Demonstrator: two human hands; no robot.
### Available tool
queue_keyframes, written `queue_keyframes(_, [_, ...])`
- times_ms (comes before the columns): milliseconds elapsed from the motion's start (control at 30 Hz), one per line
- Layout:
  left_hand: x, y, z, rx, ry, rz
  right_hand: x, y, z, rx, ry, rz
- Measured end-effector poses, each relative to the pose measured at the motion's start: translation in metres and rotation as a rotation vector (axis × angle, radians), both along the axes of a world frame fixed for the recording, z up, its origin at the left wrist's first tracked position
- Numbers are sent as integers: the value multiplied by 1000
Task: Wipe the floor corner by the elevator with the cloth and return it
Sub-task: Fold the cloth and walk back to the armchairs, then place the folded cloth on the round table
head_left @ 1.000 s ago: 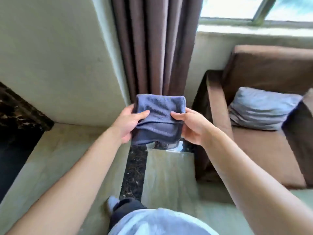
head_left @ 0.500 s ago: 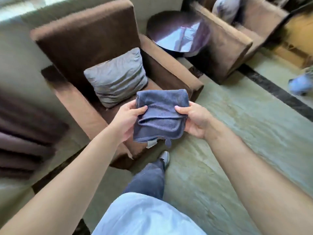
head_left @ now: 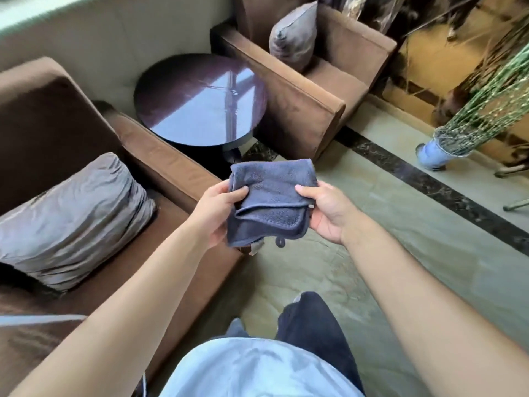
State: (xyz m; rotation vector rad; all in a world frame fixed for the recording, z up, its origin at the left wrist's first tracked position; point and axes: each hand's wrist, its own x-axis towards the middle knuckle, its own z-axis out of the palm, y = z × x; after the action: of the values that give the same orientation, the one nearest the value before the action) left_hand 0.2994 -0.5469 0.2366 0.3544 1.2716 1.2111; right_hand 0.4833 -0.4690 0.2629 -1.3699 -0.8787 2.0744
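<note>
A folded dark blue cloth (head_left: pixel 270 200) hangs in the air in front of me, held by both hands above the floor beside an armchair. My left hand (head_left: pixel 219 213) pinches its left edge with the thumb on top. My right hand (head_left: pixel 326 209) grips its right edge the same way. A small loop and a tag dangle from the cloth's lower edge. No elevator or floor corner is in sight.
A brown armchair (head_left: pixel 171 164) with a grey cushion (head_left: pixel 71 219) stands to my left. Behind it are a round dark side table (head_left: pixel 200 98) and a second brown armchair (head_left: pixel 303 104). A blue vase (head_left: pixel 432 154) with green stems stands at right beyond a dark marble floor strip (head_left: pixel 429 181).
The view has swung right, from the curtain and wall corner to the armchairs, round table and vase. Both hands keep the same hold on the cloth.
</note>
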Motion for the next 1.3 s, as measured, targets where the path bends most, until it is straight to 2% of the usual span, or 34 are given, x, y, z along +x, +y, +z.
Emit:
queue_keyframes(200, [15,150,-27,-22,32,88,9,157,-30,-5,16,61])
queue_keyframes(367, [34,246,-56,-122,-61,253,13,284,-46,-82,-136,238])
queue_keyframes(500, [23,295,-69,-159,-105,400,-28,363,-57,-132,-238,402])
queue_keyframes(633, [-22,327,-97,-200,-48,573,-104,413,-78,-129,-282,572])
queue_keyframes(800, [-100,372,-150,-364,237,643,-214,466,-138,-84,-392,734])
queue_keyframes(900, [-143,393,-176,-441,301,689,-260,486,-172,-70,-447,769])
queue_keyframes(967, [-175,408,-201,-490,297,761,-297,503,-201,-80,-461,820])
queue_keyframes(1100, [-219,440,-253,-463,252,824,-350,541,-253,-89,-444,838])
queue_keyframes(1233, [-235,449,-316,-535,166,823,-365,555,-302,-78,-509,914])
queue_keyframes(1300, [-234,446,-320,-598,184,791,-360,557,-314,-45,-554,924])
